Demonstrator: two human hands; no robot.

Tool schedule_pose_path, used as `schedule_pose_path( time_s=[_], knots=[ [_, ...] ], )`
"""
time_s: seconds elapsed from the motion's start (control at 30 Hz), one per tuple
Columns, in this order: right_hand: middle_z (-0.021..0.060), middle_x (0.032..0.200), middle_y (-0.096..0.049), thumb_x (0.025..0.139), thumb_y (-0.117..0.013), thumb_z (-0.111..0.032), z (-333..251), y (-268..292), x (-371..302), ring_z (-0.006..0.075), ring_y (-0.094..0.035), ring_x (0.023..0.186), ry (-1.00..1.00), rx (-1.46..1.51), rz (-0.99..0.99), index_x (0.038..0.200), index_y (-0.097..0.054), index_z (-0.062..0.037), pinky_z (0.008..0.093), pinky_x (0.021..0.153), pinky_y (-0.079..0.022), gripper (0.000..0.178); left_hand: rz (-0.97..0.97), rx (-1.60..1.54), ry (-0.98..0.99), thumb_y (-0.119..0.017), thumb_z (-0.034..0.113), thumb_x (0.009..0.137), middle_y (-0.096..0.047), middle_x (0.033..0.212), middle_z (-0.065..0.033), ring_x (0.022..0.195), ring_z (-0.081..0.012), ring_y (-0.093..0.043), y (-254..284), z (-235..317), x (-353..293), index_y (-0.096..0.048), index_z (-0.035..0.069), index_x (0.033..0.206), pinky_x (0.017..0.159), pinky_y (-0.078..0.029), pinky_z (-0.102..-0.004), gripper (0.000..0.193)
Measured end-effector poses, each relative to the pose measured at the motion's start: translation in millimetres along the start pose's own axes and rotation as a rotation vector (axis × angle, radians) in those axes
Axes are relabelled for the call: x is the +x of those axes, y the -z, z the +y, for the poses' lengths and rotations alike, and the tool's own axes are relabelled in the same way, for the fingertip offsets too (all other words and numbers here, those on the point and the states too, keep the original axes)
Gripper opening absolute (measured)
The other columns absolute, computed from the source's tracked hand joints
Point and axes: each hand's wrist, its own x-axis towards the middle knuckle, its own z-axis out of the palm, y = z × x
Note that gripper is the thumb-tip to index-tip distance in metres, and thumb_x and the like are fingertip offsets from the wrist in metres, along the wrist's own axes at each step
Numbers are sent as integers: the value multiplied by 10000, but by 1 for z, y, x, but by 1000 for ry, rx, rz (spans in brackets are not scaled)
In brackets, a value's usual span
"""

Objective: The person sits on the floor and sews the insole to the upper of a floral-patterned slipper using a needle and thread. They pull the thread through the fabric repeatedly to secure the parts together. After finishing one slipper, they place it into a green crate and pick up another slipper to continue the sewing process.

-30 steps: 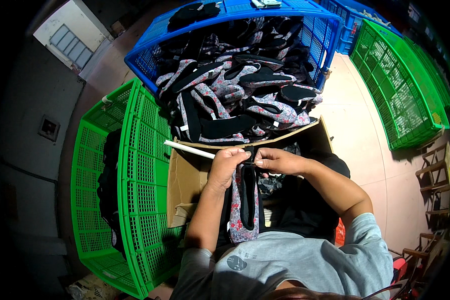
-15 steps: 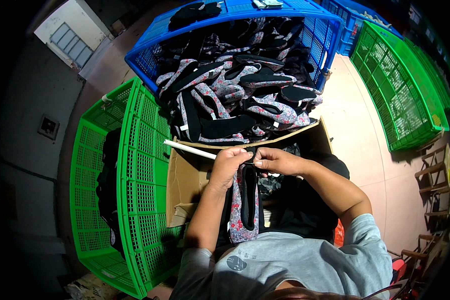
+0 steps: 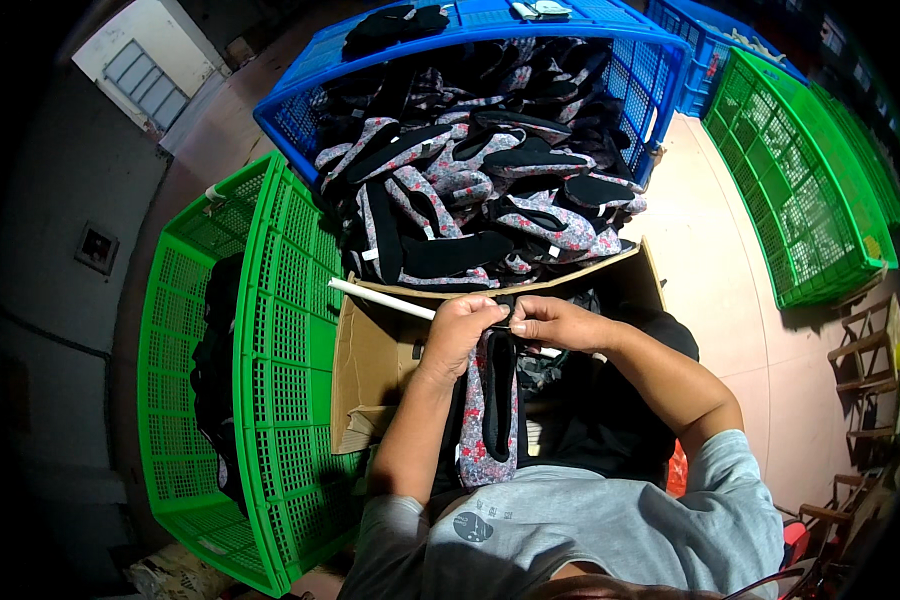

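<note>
A floral grey-and-red slipper point(image 3: 476, 435) with a black lining hangs lengthwise in front of my shirt, its opening facing up. My left hand point(image 3: 460, 335) is closed on its far end, thumb pressed on top. Close beside it, my right hand point(image 3: 558, 325) pinches at the same end, fingertips almost touching the left thumb. A bit of black material point(image 3: 506, 301) shows between the two hands; what the right fingertips grip is too small to tell. A white rod point(image 3: 382, 299) sticks out leftward from behind my left hand; whether that hand holds it cannot be seen.
Ahead, a blue crate point(image 3: 652, 110) lies with its open side toward me, heaped with slippers point(image 3: 545, 222). An open cardboard box point(image 3: 358, 375) stands beneath my hands. A green crate point(image 3: 255, 400) with dark items is at left; another green crate point(image 3: 785, 180) stands at right, beyond a wooden stool point(image 3: 865, 350).
Both hands stay at the slipper's far end with almost no movement. The whole view has shifted very slightly.
</note>
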Motion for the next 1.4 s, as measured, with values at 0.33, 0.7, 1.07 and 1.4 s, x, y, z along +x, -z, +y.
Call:
schedule_pose_path(
  time_s=[0.33,0.7,1.07,1.4],
  knots=[
    [-50,786,-507,992,-599,-312,0,1,1,48,-475,686,-4,6,4,942,-548,-94,211,601,-383,230,0,2,17,-653,79,884,-639,718,13,621,-49,-556,0,0,1,-673,34,774,580,-430,-194,120],
    [-53,808,-532,988,-606,-274,-13,6,-10,33,-530,650,31,161,64,951,-528,-126,156,534,-370,172,31,65,-34,-627,147,943,-635,740,5,664,-59,-555,10,0,0,-676,15,852,643,-448,-208,168],
    [-31,856,-554,1007,-574,-265,-15,5,-17,54,-548,679,19,197,75,968,-521,-107,196,565,-414,171,20,478,-176,-613,152,950,-684,911,-31,843,-83,-597,17,16,-25,-667,-26,1136,803,-472,-237,263],
    [-2,838,-580,1019,-550,-276,11,-6,-6,42,-532,694,144,179,27,1045,-537,-92,180,539,-352,186,46,837,-596,-661,-17,723,-661,1056,-140,998,-287,-644,5,10,-57,-624,24,946,913,-493,-352,230]
  ],
)
